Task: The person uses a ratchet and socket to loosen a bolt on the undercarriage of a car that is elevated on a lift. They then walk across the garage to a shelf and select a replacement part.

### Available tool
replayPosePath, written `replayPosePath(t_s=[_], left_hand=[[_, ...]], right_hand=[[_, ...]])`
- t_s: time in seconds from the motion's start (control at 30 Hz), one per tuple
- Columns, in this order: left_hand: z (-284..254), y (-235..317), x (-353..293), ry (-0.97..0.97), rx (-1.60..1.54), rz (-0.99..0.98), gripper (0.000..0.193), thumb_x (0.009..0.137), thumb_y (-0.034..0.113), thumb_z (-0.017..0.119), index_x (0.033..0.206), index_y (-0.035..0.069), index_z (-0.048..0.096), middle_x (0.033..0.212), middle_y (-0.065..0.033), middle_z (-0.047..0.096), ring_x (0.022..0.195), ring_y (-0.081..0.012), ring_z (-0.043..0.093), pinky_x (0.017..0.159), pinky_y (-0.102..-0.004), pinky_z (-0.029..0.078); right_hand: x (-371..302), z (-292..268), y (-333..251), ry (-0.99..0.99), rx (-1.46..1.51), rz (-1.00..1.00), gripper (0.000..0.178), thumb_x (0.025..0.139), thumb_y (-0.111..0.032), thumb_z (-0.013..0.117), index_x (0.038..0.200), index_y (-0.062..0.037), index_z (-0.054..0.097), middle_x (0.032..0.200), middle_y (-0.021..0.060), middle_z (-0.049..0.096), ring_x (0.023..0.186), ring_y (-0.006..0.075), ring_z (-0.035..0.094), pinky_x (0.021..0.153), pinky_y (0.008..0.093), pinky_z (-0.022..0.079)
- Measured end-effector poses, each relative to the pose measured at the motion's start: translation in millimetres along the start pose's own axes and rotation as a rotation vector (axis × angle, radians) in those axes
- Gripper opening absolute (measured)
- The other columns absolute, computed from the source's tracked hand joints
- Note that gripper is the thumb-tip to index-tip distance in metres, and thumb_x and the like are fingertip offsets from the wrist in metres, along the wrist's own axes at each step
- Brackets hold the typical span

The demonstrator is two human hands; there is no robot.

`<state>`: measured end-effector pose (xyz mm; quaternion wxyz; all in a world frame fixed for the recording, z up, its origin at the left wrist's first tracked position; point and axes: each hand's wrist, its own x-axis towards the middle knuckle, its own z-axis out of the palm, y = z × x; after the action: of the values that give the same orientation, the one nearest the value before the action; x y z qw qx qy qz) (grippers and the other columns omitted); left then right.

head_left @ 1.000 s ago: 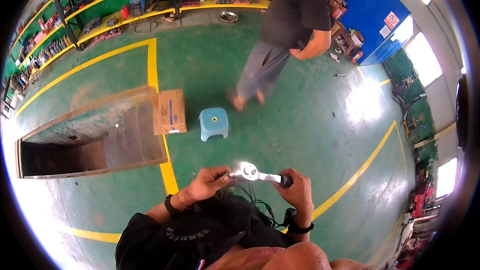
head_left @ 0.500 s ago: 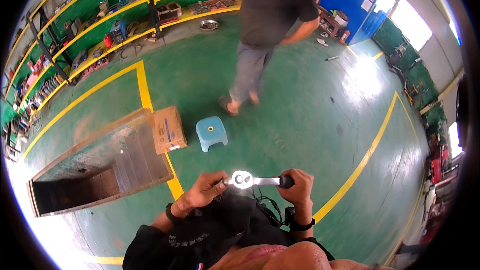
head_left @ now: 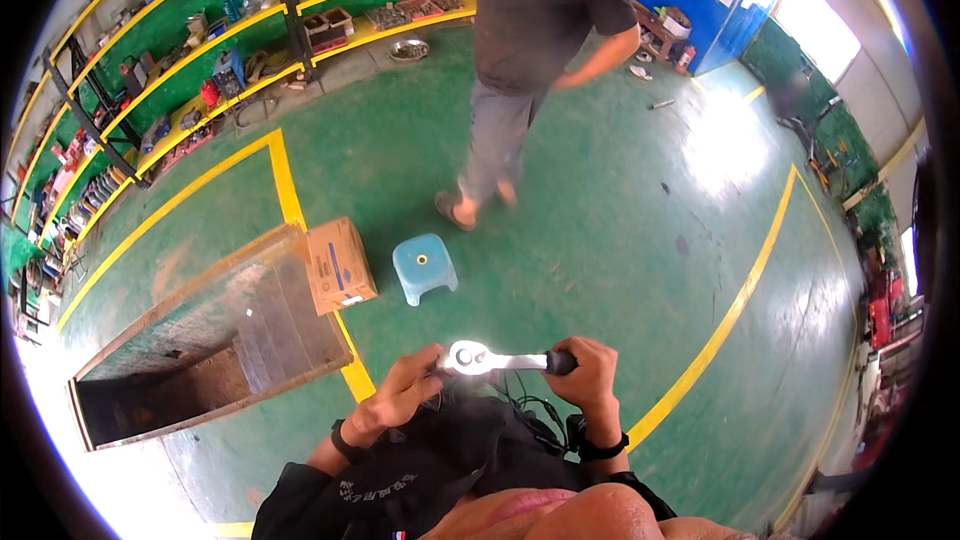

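Observation:
A shiny silver ratchet wrench point(head_left: 508, 362) lies level across the front of my body, its round head toward the left. My right hand point(head_left: 588, 376) is closed round the black grip at its right end. The fingers of my left hand point(head_left: 408, 386) pinch the left edge of the head; whether a small part sits between them and the head is hidden by the glare and the fingers. Black cables point(head_left: 535, 415) hang behind the wrench, close to my right wrist.
A blue stool point(head_left: 424, 262) and a cardboard box point(head_left: 340, 265) stand on the green floor ahead, beside an open pit point(head_left: 160, 380) at left. Farther off, a person in a dark shirt point(head_left: 540, 20) stands near yellow-edged shelves point(head_left: 215, 35) loaded with parts.
The wrench and both my hands have shifted slightly left in the picture, the grip unchanged. The scene has turned a little, and the other person's stance is nearly the same.

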<state>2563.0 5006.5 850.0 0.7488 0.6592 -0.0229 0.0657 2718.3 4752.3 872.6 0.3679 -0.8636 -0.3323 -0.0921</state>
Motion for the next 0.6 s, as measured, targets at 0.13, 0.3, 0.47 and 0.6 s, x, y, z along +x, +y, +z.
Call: replayPosePath(t_s=[0.13, 0.3, 0.47, 0.6], left_hand=[[-6.1, 4.5, -0.9, -0.067, 0.117, -0.058, 0.054, 0.095, 0.047, 0.062, 0.115, -0.002, 0.054, 0.089, -0.0036, 0.053, 0.084, -0.0114, 0.046, 0.073, -0.0283, 0.042], [9.9, -8.0, 5.7, 0.156, 0.053, -0.022, 0.051, 0.095, 0.048, 0.063, 0.105, -0.002, 0.057, 0.087, -0.0011, 0.052, 0.079, -0.0103, 0.044, 0.069, -0.0272, 0.041], [16.2, -0.9, 6.5, 0.293, -0.023, -0.134, 0.041, 0.096, 0.042, 0.063, 0.095, 0.001, 0.060, 0.080, 0.0025, 0.050, 0.075, -0.0075, 0.043, 0.065, -0.0248, 0.038], [16.4, -7.3, 5.1, 0.338, -0.049, -0.089, 0.035, 0.095, 0.037, 0.062, 0.090, 0.002, 0.060, 0.077, 0.0033, 0.050, 0.073, -0.0069, 0.042, 0.063, -0.0241, 0.036]], right_hand=[[2.1, 2.0, 1.2, -0.022, -0.012, 0.021, 0.019, 0.059, -0.016, 0.079, 0.070, -0.0096, 0.065, 0.064, 0.0080, 0.062, 0.058, 0.0286, 0.063, 0.054, 0.0346, 0.049], [7.9, 7.2, -4.7, 0.002, -0.081, -0.072, 0.019, 0.057, -0.017, 0.077, 0.070, -0.0117, 0.066, 0.065, 0.0067, 0.063, 0.059, 0.0280, 0.063, 0.054, 0.0354, 0.050], [11.7, 10.3, -9.7, -0.005, -0.107, -0.095, 0.017, 0.056, -0.018, 0.076, 0.070, -0.0128, 0.066, 0.064, 0.0053, 0.063, 0.058, 0.0268, 0.063, 0.054, 0.0354, 0.050], [13.7, 10.8, -11.9, -0.024, -0.124, -0.129, 0.017, 0.055, -0.017, 0.074, 0.070, -0.0132, 0.066, 0.064, 0.0046, 0.062, 0.058, 0.0260, 0.062, 0.053, 0.0355, 0.049]])
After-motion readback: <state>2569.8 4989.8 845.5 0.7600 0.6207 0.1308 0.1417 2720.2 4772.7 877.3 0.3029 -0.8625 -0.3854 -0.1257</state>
